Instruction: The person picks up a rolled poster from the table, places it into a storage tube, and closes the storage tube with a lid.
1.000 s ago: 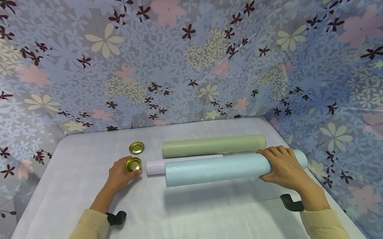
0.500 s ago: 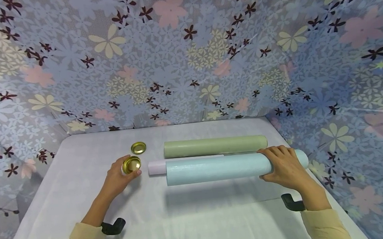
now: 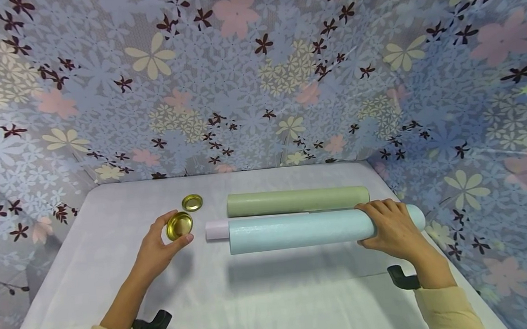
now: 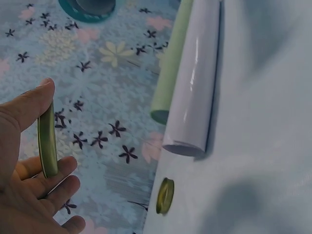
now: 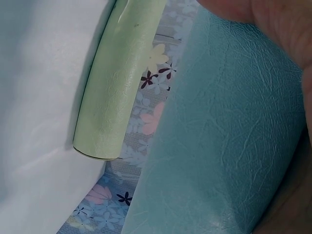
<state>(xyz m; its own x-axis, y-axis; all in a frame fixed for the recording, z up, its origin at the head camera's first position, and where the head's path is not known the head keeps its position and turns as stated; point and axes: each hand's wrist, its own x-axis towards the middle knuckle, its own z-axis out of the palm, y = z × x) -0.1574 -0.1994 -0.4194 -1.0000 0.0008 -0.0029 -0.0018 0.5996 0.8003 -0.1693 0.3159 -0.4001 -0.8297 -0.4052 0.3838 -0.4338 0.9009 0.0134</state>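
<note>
My left hand pinches a round gold metal lid between thumb and fingers, raised above the table. In the left wrist view the same lid stands edge-on, thumb at its top and fingertips at its lower edge. My right hand grips a light blue tube near its right end. The tube lies level above the table, its shadow below it. The right wrist view is largely filled by this tube. A second gold lid rests on the table just beyond my left hand.
Behind the blue tube, a pale lilac tube lies partly hidden. Farther back is a green tube, parallel to it. A white cloth covers the table, and floral fabric hangs along the back and sides.
My left hand has lifted the lid slightly, drawn it a little left, away from the lilac tube, and tilted it. The right hand and blue tube have hardly moved.
</note>
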